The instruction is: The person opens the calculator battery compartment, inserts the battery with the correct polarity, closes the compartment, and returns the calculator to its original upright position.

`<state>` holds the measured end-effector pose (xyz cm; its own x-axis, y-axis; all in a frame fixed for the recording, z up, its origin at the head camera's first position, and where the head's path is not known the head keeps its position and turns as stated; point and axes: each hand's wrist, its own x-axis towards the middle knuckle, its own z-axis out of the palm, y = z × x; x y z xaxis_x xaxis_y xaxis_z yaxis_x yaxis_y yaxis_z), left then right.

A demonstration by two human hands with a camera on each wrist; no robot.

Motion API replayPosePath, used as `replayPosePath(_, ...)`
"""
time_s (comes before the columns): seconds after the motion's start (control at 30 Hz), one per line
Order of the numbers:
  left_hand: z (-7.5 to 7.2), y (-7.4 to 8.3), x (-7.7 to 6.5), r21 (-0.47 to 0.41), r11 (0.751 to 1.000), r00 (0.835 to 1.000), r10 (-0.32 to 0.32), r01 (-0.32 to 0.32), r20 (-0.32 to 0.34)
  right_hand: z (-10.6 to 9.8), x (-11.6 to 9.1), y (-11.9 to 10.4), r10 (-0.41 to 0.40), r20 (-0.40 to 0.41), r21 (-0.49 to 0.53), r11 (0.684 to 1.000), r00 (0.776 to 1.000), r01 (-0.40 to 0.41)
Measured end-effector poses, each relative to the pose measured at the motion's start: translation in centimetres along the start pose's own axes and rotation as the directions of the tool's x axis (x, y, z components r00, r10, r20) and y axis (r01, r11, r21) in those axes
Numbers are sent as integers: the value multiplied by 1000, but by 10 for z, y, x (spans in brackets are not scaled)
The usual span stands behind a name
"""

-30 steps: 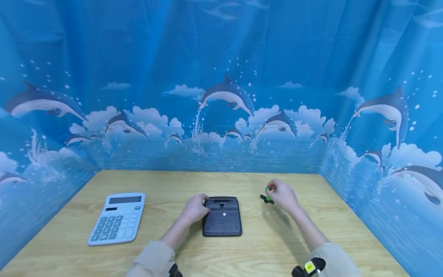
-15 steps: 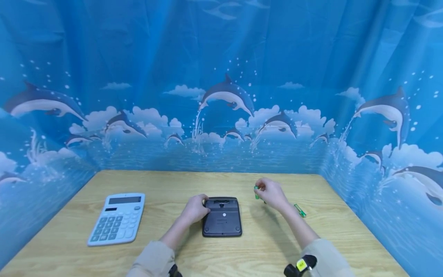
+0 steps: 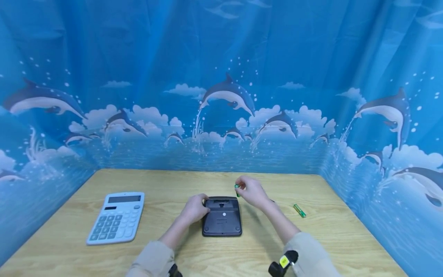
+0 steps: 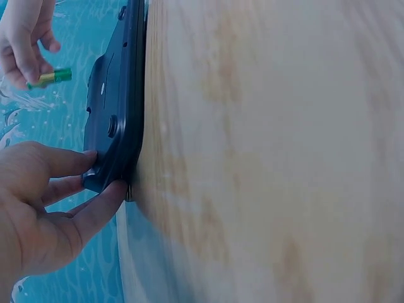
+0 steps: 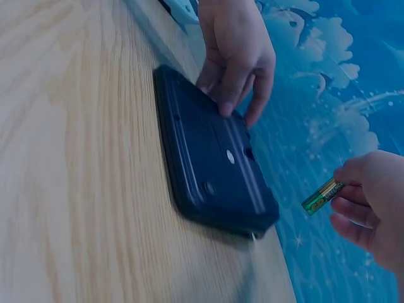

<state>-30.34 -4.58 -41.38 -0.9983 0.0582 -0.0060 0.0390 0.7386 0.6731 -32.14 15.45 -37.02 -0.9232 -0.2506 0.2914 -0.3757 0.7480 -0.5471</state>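
Note:
A black calculator (image 3: 222, 221) lies face down on the wooden table, its battery compartment (image 3: 221, 201) uncovered near the far edge. My left hand (image 3: 194, 209) grips its left side, thumb on the back and fingers at the rim, as the left wrist view (image 4: 47, 202) also shows. Between thumb and fingertips my right hand (image 3: 254, 192) pinches a green and gold battery (image 5: 322, 196), held in the air just past the calculator's far right corner. A second green battery (image 3: 299, 210) lies on the table right of my right forearm.
A light blue calculator (image 3: 117, 218) rests face up at the left of the table (image 3: 173, 184). A bit of a small black piece (image 3: 272, 200) peeks out by my right wrist, mostly hidden. A blue dolphin-print curtain (image 3: 221, 154) encloses the back and sides.
My right hand has moved left from beside the small black piece to the calculator's far corner, carrying a battery. The second battery has come into view. My left hand stays put.

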Motion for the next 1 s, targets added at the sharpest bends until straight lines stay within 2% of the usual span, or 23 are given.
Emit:
replayPosePath(0.2, 1, 0, -1, -7, 1000, 1000, 0, 0, 5, 12, 4, -9, -52, 7, -19, 998, 999, 53)
replayPosePath(0.5, -2, 1, -1, -6, 999, 999, 40, -40, 14, 21, 5, -13, -106, 32, -8, 994, 994, 107)
replayPosePath(0.7, -4, 1, 0, 2, 999, 999, 46, -46, 11, 25, 7, -15, -160, 64, -55, 985, 985, 164)
replayPosePath(0.83, -4, 0, 0, 12, 999, 999, 46, -46, 10, 27, 8, -17, -220, 100, -103, 968, 970, 230)
replayPosePath(1.0, -4, -2, 0, 18, 998, 999, 53, -53, 1, 32, 8, -19, -305, 138, -194, 924, 942, 328)
